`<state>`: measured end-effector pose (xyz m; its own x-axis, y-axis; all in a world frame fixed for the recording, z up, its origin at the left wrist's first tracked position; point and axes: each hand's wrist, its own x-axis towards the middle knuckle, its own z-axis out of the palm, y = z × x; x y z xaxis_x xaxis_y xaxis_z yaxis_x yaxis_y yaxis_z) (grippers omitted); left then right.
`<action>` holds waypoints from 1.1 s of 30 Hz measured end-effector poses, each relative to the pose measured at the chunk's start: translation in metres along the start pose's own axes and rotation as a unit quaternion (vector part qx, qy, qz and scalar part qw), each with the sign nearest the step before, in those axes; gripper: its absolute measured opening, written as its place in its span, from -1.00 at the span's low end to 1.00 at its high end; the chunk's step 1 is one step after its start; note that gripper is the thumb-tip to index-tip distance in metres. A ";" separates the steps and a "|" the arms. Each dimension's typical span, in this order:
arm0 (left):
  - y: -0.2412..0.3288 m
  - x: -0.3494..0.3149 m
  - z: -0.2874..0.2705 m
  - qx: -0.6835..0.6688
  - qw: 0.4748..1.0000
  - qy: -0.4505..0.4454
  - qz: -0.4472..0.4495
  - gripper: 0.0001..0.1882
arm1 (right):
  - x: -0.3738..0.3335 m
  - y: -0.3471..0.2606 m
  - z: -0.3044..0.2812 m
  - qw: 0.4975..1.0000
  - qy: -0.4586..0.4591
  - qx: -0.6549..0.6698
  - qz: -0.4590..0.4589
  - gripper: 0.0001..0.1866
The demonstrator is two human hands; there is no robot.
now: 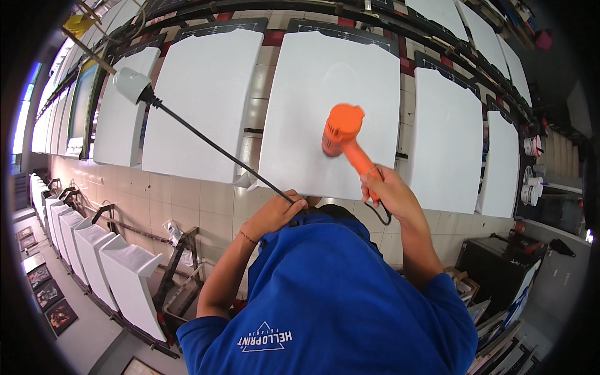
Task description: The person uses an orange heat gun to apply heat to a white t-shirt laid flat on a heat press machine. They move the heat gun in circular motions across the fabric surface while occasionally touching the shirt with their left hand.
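Observation:
My right hand point(395, 194) is wrapped round the handle of an orange heat gun point(345, 125). Its nozzle points down over a white shirt point(300, 94) stretched on a flat printing board; I cannot tell how near the nozzle is to the cloth. At my waist, my left hand point(275, 214) is closed on a black power cord point(212, 145). That cord runs up to the left into a white socket point(130, 85) hanging from above. A short stretch of cord loops below the heat gun's handle.
More white shirts on boards flank this one, among them one at left point(200, 100) and one at right point(447, 137). Behind me on the left stands another row of white-covered boards point(128, 262). A black cabinet point(497, 269) is at the right, with white tubs point(532, 187) farther up.

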<state>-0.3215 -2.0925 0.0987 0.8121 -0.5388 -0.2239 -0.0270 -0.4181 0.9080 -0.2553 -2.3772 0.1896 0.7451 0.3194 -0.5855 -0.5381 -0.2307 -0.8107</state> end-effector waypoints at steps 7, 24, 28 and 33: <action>-0.002 0.006 0.006 -0.016 1.000 -0.010 -0.021 -0.62 | -0.001 0.002 -0.008 0.999 0.027 0.018 -0.014 -0.70; -0.020 0.036 -0.038 -0.046 0.995 -0.066 -0.053 -0.62 | 0.027 -0.022 0.000 0.991 0.119 0.060 -0.025 -0.69; -0.034 0.039 -0.043 -0.067 0.995 -0.068 -0.042 -0.60 | 0.002 -0.007 -0.001 0.994 0.097 0.048 0.006 -0.71; -0.043 0.047 -0.059 -0.037 0.994 -0.096 -0.047 -0.61 | -0.024 -0.006 0.003 0.992 0.104 0.052 0.050 -0.69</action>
<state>-0.2472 -2.0568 0.0703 0.6828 -0.6326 -0.3654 0.0920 -0.4217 0.9020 -0.2709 -2.3812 0.2090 0.7450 0.1000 -0.6596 -0.6436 -0.1524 -0.7500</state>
